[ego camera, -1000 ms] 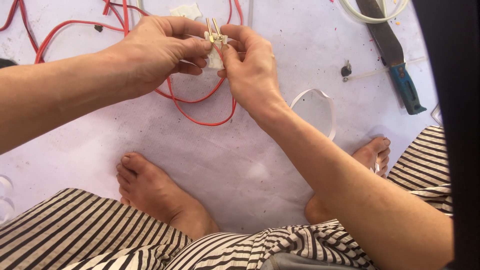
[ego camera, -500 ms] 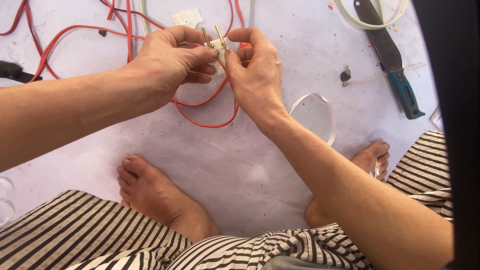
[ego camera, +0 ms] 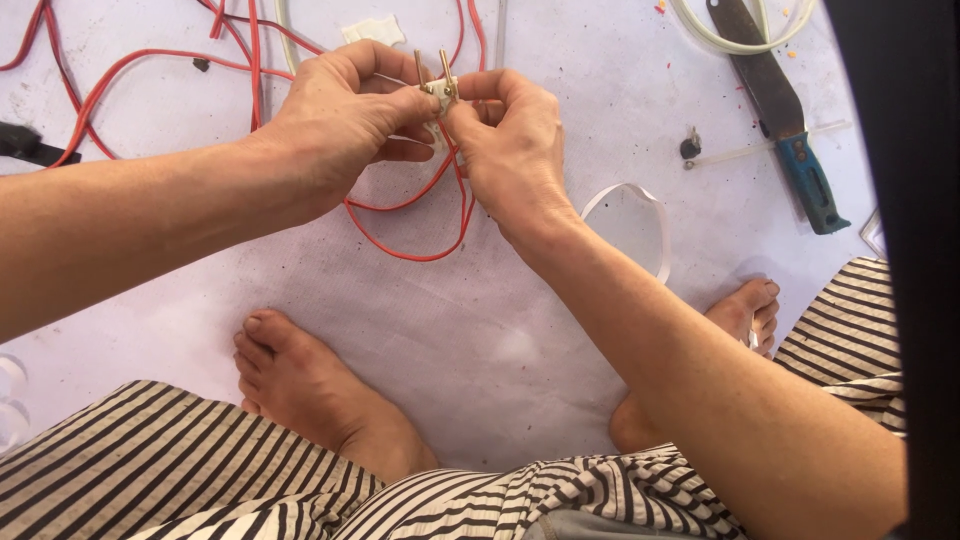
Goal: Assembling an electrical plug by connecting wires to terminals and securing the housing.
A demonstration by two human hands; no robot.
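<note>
Over the pale floor cloth (ego camera: 480, 330) I see my left hand (ego camera: 340, 120) and right hand (ego camera: 515, 140) meeting fingertip to fingertip, each grip pinching the small white plug (ego camera: 440, 92) held between them, equally near both, its two brass pins (ego camera: 445, 65) pointing up and away, red wire (ego camera: 410, 215) looping below.

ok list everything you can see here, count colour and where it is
plug piece: one, white with two brass pins, pinched between both hands
wires: several, red, looping over the sheet behind the hands
sheet: one, white, covering the floor
knife: one, dark blade, blue handle, upper right
tubing: clear loop, top right
strap loop: one, white, beside right forearm
left hand: holding the plug piece
right hand: holding the plug piece
feet: two, bare, on the sheet
</note>
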